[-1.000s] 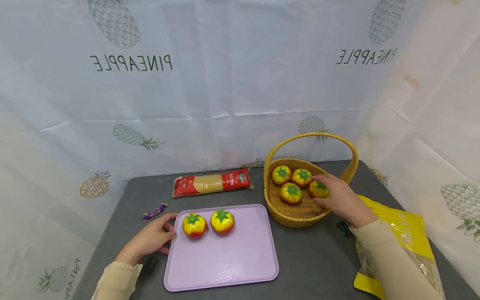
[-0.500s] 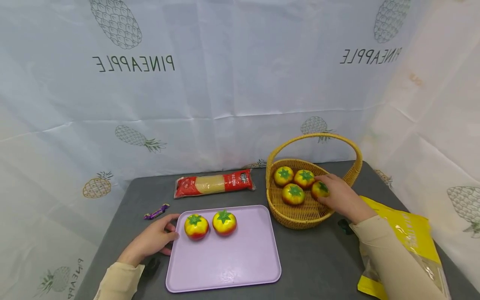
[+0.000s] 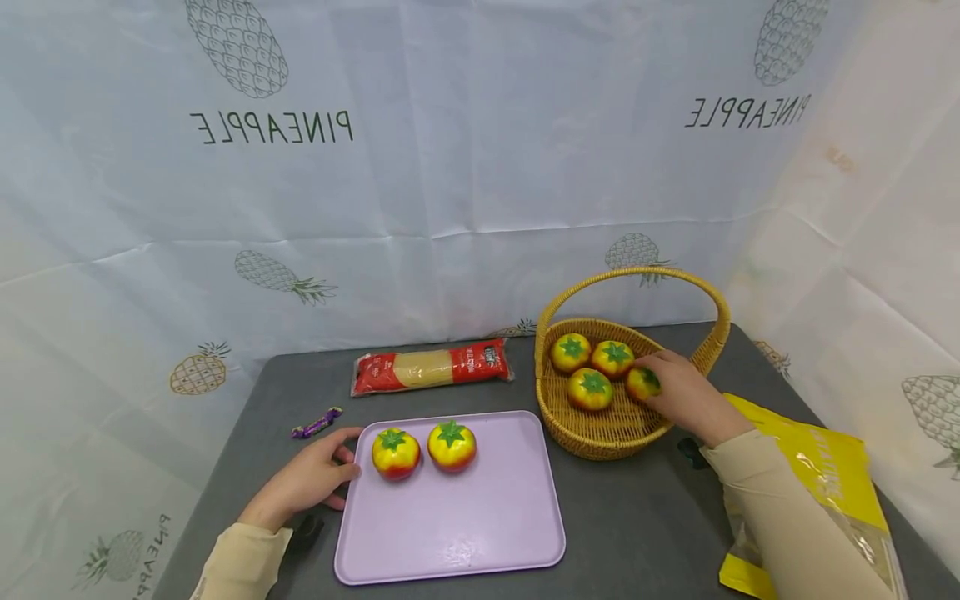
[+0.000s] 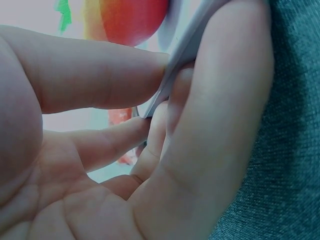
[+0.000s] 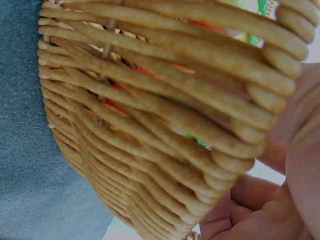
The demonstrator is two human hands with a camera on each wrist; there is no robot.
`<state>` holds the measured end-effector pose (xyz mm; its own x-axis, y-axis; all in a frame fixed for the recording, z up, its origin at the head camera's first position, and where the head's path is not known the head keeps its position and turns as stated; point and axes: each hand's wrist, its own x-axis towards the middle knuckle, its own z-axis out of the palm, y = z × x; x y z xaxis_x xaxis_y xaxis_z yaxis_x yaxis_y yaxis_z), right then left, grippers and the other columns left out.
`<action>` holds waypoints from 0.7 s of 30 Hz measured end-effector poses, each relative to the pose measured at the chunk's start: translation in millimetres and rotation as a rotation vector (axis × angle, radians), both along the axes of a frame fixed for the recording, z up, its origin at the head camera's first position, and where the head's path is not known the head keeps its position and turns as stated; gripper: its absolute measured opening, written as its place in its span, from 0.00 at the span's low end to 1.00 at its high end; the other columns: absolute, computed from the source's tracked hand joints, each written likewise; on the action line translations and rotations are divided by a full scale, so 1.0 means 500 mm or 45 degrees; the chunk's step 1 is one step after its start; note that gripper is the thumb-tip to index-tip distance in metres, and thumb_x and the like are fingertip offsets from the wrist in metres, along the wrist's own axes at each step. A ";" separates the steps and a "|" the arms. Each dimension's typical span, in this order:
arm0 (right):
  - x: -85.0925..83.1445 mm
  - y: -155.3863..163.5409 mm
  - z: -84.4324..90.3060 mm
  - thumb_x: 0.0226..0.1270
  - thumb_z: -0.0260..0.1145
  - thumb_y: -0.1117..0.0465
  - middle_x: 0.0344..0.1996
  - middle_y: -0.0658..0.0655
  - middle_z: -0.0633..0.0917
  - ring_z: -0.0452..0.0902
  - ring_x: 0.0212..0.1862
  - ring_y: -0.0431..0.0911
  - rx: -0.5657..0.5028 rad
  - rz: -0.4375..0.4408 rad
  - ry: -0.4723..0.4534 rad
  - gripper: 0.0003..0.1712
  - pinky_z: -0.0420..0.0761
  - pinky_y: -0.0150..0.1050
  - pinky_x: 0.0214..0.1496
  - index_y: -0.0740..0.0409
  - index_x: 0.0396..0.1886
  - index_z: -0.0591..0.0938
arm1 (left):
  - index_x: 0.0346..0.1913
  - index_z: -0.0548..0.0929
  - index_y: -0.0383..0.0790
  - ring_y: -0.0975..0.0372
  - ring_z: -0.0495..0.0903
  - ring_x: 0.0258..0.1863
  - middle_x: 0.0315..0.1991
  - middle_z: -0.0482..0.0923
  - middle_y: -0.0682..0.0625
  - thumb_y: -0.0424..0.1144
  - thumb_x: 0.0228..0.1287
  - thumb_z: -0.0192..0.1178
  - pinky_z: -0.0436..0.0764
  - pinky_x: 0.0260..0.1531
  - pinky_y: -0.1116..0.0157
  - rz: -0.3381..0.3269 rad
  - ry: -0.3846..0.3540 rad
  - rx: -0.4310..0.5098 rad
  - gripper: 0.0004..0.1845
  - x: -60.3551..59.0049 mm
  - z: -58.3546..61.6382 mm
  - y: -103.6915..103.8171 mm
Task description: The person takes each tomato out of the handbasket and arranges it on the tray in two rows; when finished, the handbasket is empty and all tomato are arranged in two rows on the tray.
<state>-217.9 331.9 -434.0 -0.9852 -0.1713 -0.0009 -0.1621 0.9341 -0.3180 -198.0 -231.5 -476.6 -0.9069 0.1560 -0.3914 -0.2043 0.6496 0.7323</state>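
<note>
Left hand (image 4: 125,150) pinches tray (image 4: 175,55) rim, clearest in wrist view.

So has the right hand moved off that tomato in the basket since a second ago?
No. The right hand still grips the same tomato at the basket's right side, beside the other three; any shift matches the camera's.

The left hand (image 3: 303,483) lies near left, fingers and thumb pinching an edge. The right hand (image 3: 686,394) reaches far right, fingers curled in a grip.
</note>
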 end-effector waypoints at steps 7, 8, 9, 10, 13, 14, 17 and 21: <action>0.004 -0.002 0.007 0.66 0.74 0.69 0.65 0.78 0.78 0.73 0.66 0.77 0.019 0.013 0.004 0.30 0.77 0.73 0.66 0.69 0.67 0.81 | 0.80 0.68 0.38 0.55 0.82 0.38 0.49 0.76 0.39 0.32 0.72 0.66 0.93 0.29 0.56 -0.007 0.005 0.007 0.35 -0.002 0.000 -0.001; 0.005 -0.003 0.008 0.66 0.74 0.68 0.65 0.78 0.78 0.73 0.66 0.76 0.018 0.013 0.003 0.30 0.77 0.73 0.66 0.69 0.67 0.82 | 0.80 0.68 0.38 0.55 0.82 0.38 0.49 0.76 0.39 0.32 0.72 0.66 0.93 0.29 0.56 -0.007 0.004 0.004 0.35 -0.002 0.001 -0.001; 0.005 -0.003 0.008 0.66 0.74 0.68 0.65 0.78 0.78 0.74 0.65 0.77 0.017 0.014 0.003 0.29 0.78 0.73 0.66 0.69 0.67 0.82 | 0.80 0.68 0.38 0.55 0.82 0.38 0.49 0.76 0.39 0.32 0.72 0.66 0.93 0.29 0.56 -0.006 0.004 0.002 0.35 -0.002 0.002 0.000; 0.006 -0.004 0.009 0.66 0.75 0.67 0.64 0.78 0.79 0.74 0.65 0.77 0.014 0.014 0.002 0.30 0.78 0.73 0.66 0.69 0.67 0.82 | 0.80 0.69 0.38 0.55 0.82 0.38 0.49 0.76 0.39 0.32 0.72 0.67 0.93 0.29 0.56 -0.005 0.005 0.001 0.35 -0.002 0.002 0.000; 0.007 -0.004 0.010 0.66 0.76 0.66 0.64 0.78 0.79 0.74 0.65 0.77 0.014 0.014 0.007 0.30 0.78 0.72 0.65 0.69 0.67 0.82 | 0.80 0.68 0.38 0.55 0.82 0.39 0.49 0.76 0.39 0.32 0.72 0.66 0.93 0.29 0.56 -0.008 0.007 0.000 0.35 -0.002 0.004 0.001; 0.008 -0.004 0.010 0.66 0.77 0.66 0.64 0.78 0.79 0.73 0.65 0.77 0.014 0.013 0.010 0.30 0.78 0.72 0.65 0.69 0.66 0.82 | 0.80 0.68 0.38 0.55 0.82 0.38 0.49 0.76 0.39 0.32 0.72 0.66 0.93 0.29 0.56 -0.009 0.007 -0.001 0.35 -0.003 0.004 0.001; 0.010 -0.004 0.008 0.65 0.77 0.66 0.63 0.78 0.80 0.74 0.65 0.77 0.007 0.020 0.019 0.31 0.78 0.72 0.66 0.70 0.66 0.82 | 0.80 0.68 0.38 0.55 0.82 0.38 0.49 0.76 0.39 0.32 0.72 0.66 0.93 0.29 0.56 -0.010 0.012 -0.008 0.35 -0.002 0.002 0.000; 0.017 -0.003 0.007 0.64 0.77 0.66 0.62 0.77 0.81 0.75 0.64 0.76 0.010 0.026 0.020 0.30 0.78 0.72 0.65 0.69 0.66 0.82 | 0.80 0.68 0.38 0.55 0.82 0.38 0.48 0.76 0.40 0.32 0.72 0.67 0.93 0.29 0.56 -0.008 0.007 -0.010 0.35 -0.001 -0.001 0.002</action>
